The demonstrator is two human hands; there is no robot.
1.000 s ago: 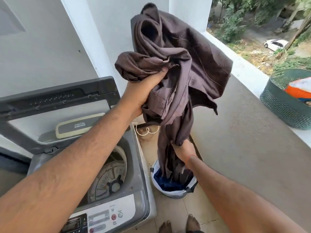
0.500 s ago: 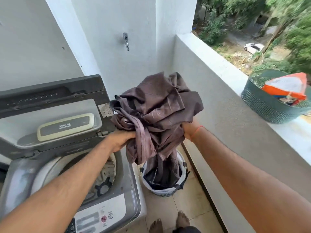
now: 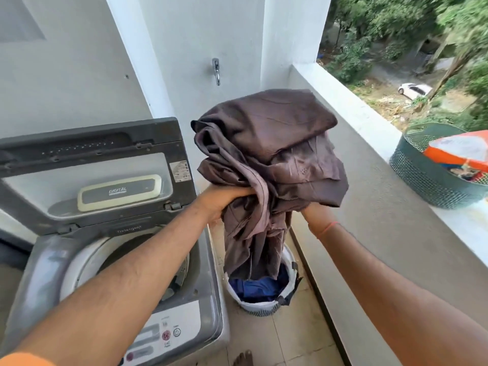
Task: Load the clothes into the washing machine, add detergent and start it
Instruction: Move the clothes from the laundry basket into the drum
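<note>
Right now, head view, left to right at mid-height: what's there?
Washing machine with lid up → left hand gripping the brown garment → right hand under it → green basket on the ledge.

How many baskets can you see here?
2. A white laundry basket stands on the floor beside the washing machine, with blue clothes inside. A green mesh basket sits on the balcony ledge at right, holding an orange packet. Others may lie outside the view.
</note>
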